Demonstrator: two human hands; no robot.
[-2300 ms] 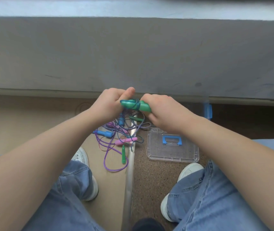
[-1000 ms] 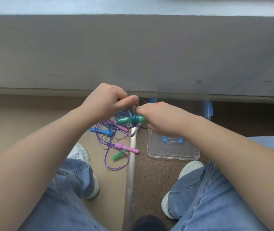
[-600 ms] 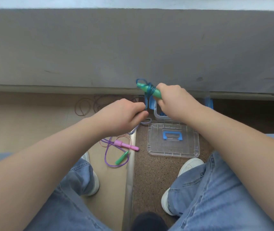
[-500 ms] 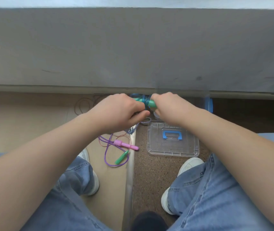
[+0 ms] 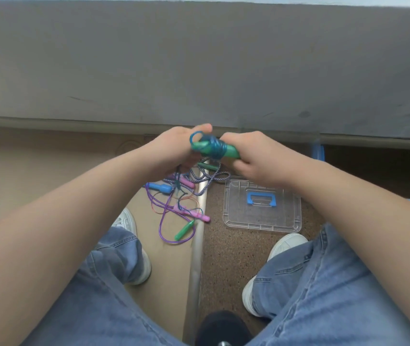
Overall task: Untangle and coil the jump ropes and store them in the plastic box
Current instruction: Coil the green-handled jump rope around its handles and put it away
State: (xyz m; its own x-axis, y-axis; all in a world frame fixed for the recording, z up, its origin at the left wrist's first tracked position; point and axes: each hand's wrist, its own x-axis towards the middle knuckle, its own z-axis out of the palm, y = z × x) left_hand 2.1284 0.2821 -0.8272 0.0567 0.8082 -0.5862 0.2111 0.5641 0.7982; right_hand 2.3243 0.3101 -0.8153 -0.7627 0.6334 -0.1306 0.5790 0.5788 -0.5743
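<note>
No legible txt, labels, brands or nos. anywhere in view.

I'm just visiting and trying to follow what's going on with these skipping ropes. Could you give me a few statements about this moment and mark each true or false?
1. Both hands hold the green handles with blue rope wound round them. True.
2. The clear lid with its blue handle lies flat on the floor. True.
3. All the ropes are coiled already. False: a tangle of ropes lies on the floor.
4. The left hand rests on the lid. False: it is raised at the bundle, beside the right hand.
5. A pink handle lies in the tangle. True.
</note>
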